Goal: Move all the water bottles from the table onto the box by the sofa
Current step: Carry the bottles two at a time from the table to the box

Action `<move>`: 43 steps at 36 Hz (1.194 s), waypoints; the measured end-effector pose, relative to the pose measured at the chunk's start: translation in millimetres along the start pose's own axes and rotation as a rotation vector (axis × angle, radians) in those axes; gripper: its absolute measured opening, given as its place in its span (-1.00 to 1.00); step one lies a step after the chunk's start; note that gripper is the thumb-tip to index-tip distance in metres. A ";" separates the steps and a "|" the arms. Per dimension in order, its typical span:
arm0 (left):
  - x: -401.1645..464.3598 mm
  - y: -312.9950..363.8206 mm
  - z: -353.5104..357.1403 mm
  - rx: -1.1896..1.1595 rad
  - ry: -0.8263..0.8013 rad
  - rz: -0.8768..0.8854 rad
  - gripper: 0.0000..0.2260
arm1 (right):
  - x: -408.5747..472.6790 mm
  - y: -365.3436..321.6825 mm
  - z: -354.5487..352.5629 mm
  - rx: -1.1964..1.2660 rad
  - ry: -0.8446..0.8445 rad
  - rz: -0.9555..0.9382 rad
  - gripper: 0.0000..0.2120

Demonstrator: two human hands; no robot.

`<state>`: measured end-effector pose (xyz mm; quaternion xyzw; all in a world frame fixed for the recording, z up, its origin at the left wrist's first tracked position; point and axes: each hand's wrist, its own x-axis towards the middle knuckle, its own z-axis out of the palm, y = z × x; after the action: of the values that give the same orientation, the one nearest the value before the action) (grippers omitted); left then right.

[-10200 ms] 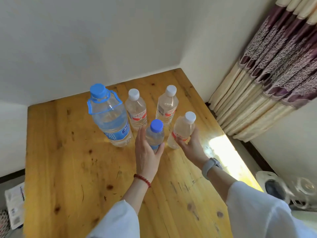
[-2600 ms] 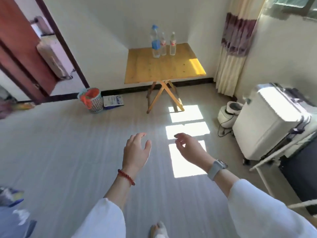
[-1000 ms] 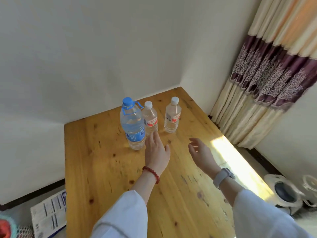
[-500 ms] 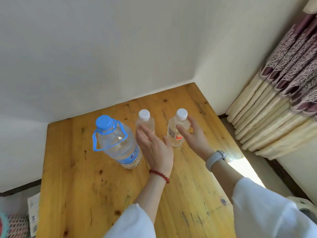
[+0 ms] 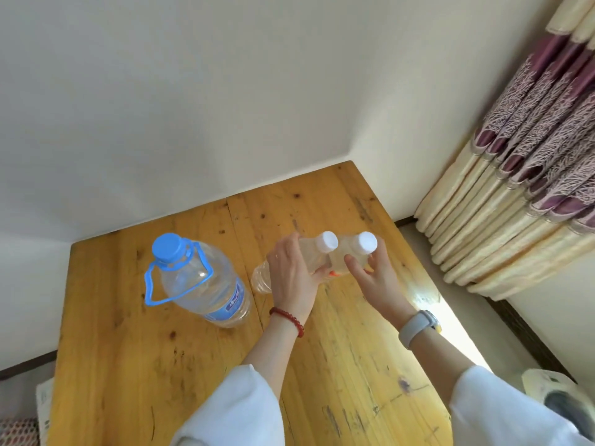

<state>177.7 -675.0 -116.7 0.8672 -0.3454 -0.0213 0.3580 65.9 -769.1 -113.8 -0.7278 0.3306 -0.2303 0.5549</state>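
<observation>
Two small clear bottles with white caps are held over the wooden table (image 5: pixel 128 365). My left hand (image 5: pixel 291 278) grips the left small bottle (image 5: pixel 317 249), which is tilted with its base toward the left. My right hand (image 5: pixel 375 278) grips the right small bottle (image 5: pixel 362 247) just beside it. A large clear bottle (image 5: pixel 199 281) with a blue cap and blue carry handle stands upright on the table, left of my left hand. The box and sofa are out of view.
The table sits in a corner between two pale walls. A cream and purple curtain (image 5: pixel 528 175) hangs to the right. A white appliance (image 5: pixel 560 400) stands on the floor at the lower right, and papers (image 5: pixel 43 400) lie on the floor at the lower left.
Both hands have closed round the two small white-capped bottles and lifted them; the left one now tilts. The large bottle has not moved.
</observation>
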 end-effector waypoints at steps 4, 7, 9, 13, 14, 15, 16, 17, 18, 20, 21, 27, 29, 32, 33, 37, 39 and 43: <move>-18.4 -4.9 -3.5 0.088 -0.060 0.094 -0.37 | -16.9 -1.5 -10.1 -0.023 0.078 0.012 -0.78; -36.3 -5.6 -11.5 0.049 -0.080 0.120 -0.37 | -32.5 -2.5 -14.1 -0.080 0.114 0.030 -0.79; -50.6 -5.2 -18.8 0.008 -0.078 0.109 -0.36 | -48.0 -2.3 -16.4 -0.143 0.115 0.022 -0.80; -90.9 -0.8 -36.9 -0.107 -0.122 0.105 -0.36 | -95.5 1.2 -17.7 -0.156 0.158 0.078 -0.87; -102.3 -0.1 -41.5 -0.139 -0.127 0.115 -0.37 | -109.2 1.2 -16.5 -0.142 0.171 0.092 -0.89; -113.6 0.1 -46.4 -0.168 -0.128 0.123 -0.38 | -123.1 0.6 -14.6 -0.137 0.183 0.102 -0.90; -124.4 -0.2 -51.7 -0.197 -0.129 0.126 -0.39 | -136.7 -0.6 -12.7 -0.137 0.195 0.108 -0.88; -135.4 -0.9 -57.4 -0.227 -0.132 0.120 -0.39 | -150.8 -1.6 -11.3 -0.133 0.207 0.115 -0.86; -146.8 -1.9 -63.6 -0.256 -0.135 0.115 -0.40 | -165.7 -3.1 -10.4 -0.125 0.217 0.125 -0.85; -169.2 -4.2 -75.4 -0.304 -0.145 0.135 -0.41 | -197.0 -7.1 -9.5 -0.100 0.234 0.157 -0.84; -180.1 -5.2 -81.9 -0.323 -0.152 0.157 -0.42 | -214.0 -9.9 -8.8 -0.091 0.247 0.170 -0.84; -237.3 -5.9 -126.8 -0.415 -0.214 0.239 -0.39 | -311.4 -35.0 6.4 -0.098 0.395 0.157 -0.81; -256.8 -5.4 -140.7 -0.431 -0.251 0.272 -0.33 | -341.4 -39.4 9.5 -0.078 0.461 0.160 -0.88; -288.3 0.1 -155.1 -0.476 -0.316 0.287 -0.22 | -389.9 -47.0 11.1 -0.014 0.527 0.158 -0.73; -299.7 4.3 -158.5 -0.492 -0.341 0.291 -0.22 | -406.1 -49.7 10.9 -0.006 0.559 0.149 -0.61; -350.4 29.6 -162.6 -0.522 -0.487 0.371 -0.17 | -475.1 -58.6 6.8 -0.067 0.695 0.077 -0.52; -377.2 46.0 -160.4 -0.520 -0.579 0.424 -0.14 | -512.2 -59.2 -0.4 -0.092 0.760 0.104 -0.67; -441.6 86.8 -153.2 -0.546 -0.766 0.601 -0.16 | -594.5 -61.9 -21.5 -0.134 0.898 0.165 -0.73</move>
<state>-165.3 -354.7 -40.7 0.5367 -0.6650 -0.3204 0.4088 -336.7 -334.9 -29.7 -0.5615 0.6092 -0.4561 0.3248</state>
